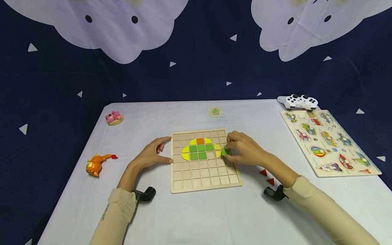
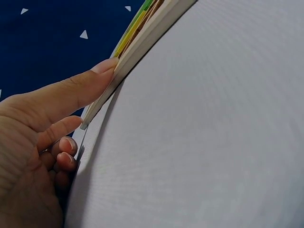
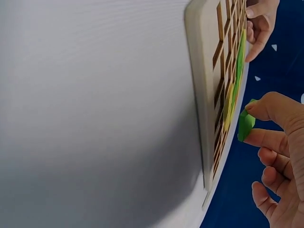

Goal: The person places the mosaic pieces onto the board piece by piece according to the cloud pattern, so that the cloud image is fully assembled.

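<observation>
A wooden grid board (image 1: 199, 173) lies on the white table. Set into its squares are green square tiles (image 1: 201, 148), yellow rounded tiles (image 1: 185, 153) and an orange tile (image 1: 200, 141). My left hand (image 1: 149, 153) touches the board's left edge with thumb and forefinger extended; its other fingers are bent in the left wrist view. Over the board's right side, my right hand (image 1: 246, 148) pinches a green tile (image 3: 246, 124) between thumb and forefinger. That tile is tilted and clear of the board in the right wrist view.
Two red triangle tiles (image 1: 270, 181) lie below my right forearm. A small pattern card (image 1: 216, 112) is behind the board. To the right are a picture puzzle board (image 1: 332, 158) and a white game controller (image 1: 295, 101). An orange toy (image 1: 95, 165) and a pink toy (image 1: 114, 116) stand left.
</observation>
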`<state>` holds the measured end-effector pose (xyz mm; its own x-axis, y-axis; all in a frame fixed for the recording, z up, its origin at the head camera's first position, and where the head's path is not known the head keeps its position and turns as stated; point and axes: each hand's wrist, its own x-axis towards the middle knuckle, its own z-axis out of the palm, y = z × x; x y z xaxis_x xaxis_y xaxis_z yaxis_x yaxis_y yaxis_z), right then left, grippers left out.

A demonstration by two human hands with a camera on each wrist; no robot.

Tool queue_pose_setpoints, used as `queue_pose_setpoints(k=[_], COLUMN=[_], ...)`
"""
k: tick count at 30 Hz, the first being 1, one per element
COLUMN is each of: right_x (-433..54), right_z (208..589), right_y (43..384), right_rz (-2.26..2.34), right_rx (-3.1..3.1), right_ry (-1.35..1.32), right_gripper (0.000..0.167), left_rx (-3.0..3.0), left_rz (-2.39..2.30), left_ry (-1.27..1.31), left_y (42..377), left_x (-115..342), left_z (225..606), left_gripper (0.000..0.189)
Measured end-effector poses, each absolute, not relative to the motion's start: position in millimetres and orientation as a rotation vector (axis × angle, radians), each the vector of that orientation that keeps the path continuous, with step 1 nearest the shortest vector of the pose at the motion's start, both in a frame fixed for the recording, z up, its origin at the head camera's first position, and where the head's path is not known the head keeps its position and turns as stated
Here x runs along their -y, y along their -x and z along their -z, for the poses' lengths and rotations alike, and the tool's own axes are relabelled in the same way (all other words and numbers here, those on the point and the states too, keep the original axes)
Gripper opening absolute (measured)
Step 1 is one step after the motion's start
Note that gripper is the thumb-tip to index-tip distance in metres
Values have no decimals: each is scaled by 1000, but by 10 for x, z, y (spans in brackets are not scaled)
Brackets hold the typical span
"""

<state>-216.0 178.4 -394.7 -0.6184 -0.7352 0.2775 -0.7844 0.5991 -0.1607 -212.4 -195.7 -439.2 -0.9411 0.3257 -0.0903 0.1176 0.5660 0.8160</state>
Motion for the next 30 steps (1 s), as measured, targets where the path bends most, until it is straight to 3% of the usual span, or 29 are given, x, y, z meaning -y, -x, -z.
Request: queue_pose_setpoints(k=[13, 23, 30], right_x=[-1384, -1357, -1346], right_z=[3993, 4047, 4054], right_y=[2240, 2199, 2179], right_rz=[-280, -361, -488], right_rx=[2580, 2594, 2690], right_ry=[-1416, -1422, -1351], right_gripper=[20, 9, 12], left_rx=[-2560, -2564, -2566], left_rz=[-1341, -1342, -1330], left_ry=[-411, -421, -406], left_y=[2121, 2123, 2119], left_x=[1967, 1949, 1947], left_z=[4376, 4355, 4358], left_gripper=[90, 90, 90])
